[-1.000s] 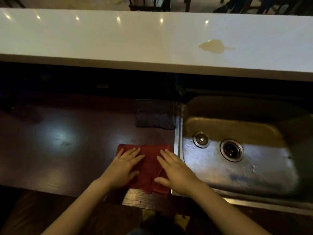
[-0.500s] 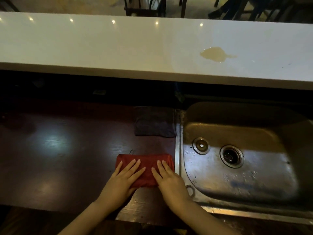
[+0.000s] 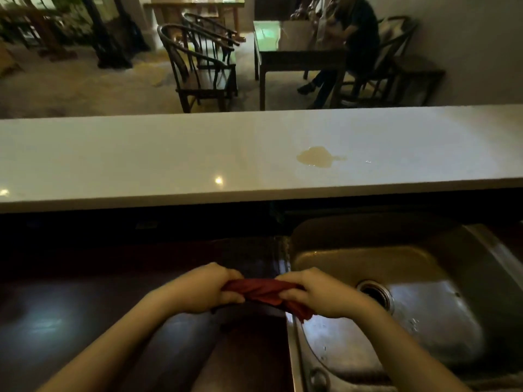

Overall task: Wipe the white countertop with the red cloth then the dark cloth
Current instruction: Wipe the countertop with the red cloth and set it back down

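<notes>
Both hands, left (image 3: 202, 288) and right (image 3: 317, 295), grip the bunched red cloth (image 3: 263, 291) beside the sink (image 3: 424, 321); a spill (image 3: 315, 157) sits on the countertop (image 3: 141, 154).

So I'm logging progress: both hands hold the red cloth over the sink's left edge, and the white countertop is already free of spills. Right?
Not quite. Both hands, left and right, do hold the red cloth there, but the head view shows a yellowish puddle on the white countertop, not wiped yet.

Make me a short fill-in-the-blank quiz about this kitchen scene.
1. Both hands, left hand and right hand, grip the ____ cloth.
2. The puddle sits on the ____ countertop.
3. The metal sink lies to the person's ____.

Missing words: red; white; right
</notes>
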Motion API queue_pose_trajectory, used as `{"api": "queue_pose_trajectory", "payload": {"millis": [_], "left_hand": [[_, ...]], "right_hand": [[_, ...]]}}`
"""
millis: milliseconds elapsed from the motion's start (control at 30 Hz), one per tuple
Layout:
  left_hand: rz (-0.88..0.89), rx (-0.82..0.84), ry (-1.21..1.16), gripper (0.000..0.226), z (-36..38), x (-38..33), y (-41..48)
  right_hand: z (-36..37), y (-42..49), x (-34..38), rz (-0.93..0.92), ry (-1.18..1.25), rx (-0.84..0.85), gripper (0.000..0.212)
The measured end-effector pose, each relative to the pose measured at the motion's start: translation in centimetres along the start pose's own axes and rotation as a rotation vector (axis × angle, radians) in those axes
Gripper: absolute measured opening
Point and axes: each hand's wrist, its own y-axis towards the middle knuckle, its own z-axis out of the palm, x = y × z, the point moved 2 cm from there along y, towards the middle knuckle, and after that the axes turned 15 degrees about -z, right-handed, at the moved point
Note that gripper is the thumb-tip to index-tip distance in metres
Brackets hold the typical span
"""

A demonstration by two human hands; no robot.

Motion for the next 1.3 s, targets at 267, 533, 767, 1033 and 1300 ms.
{"api": "queue_pose_trajectory", "payload": {"millis": [267,533,767,1033,1300], "left_hand": [[0.095,-0.005,-0.002,0.027,-9.0,-6.5,3.1],[0.027,0.055,-0.196,0.031,-19.7,-12.9,8.4],[0.037,-0.12,-0.087,0.015,-25.9,-16.1,14.1],[0.053,-0.281,0.125,0.023,-22.1,-16.5,17.3],[0.061,-0.3,0.155,0.064,-11.7,-14.2,17.3]], "right_hand": [[-11.3,-2.5,1.2,0.009,-0.052,0.002,0.026],[-25.5,-2.7,1.0,0.046,-0.079,-0.065,0.026],[-33.7,0.3,-2.3,0.092,-0.272,-0.152,0.027],[-32.1,0.6,-6.5,0.012,-0.393,-0.207,0.031],[-24.3,-2.3,-9.8,0.063,-0.411,-0.054,0.064]]}}
